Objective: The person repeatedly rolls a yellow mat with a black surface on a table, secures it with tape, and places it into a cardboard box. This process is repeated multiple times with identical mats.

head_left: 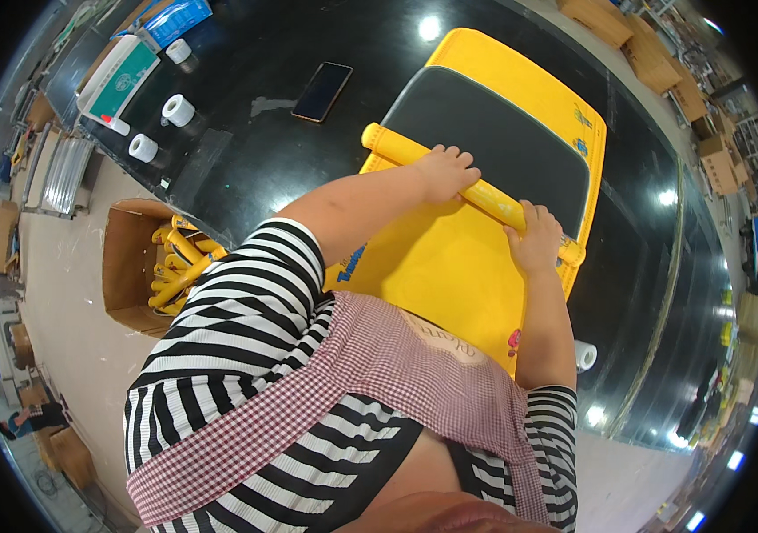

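Observation:
A large yellow plastic board [423, 258] lies on the black table, with a dark grey panel [494, 129] set in its far half. Across it, near the panel's near edge, runs a long yellow tube-shaped bar [494, 204] with wider ends. My left hand [443, 173] is closed over the bar near its middle, fingers curled over the top. Further right, my right hand [537, 235] grips the same bar close to its right end. The undersides of the bar and both palms are hidden.
A smartphone [323, 91] lies on the table [246, 191] beyond the board. White rolls [178, 110] stand at the left, by a green-and-white box [121, 78]. Below on the floor, a cardboard box [126, 289] holds several yellow parts. Another white roll [585, 355] sits beside my right forearm.

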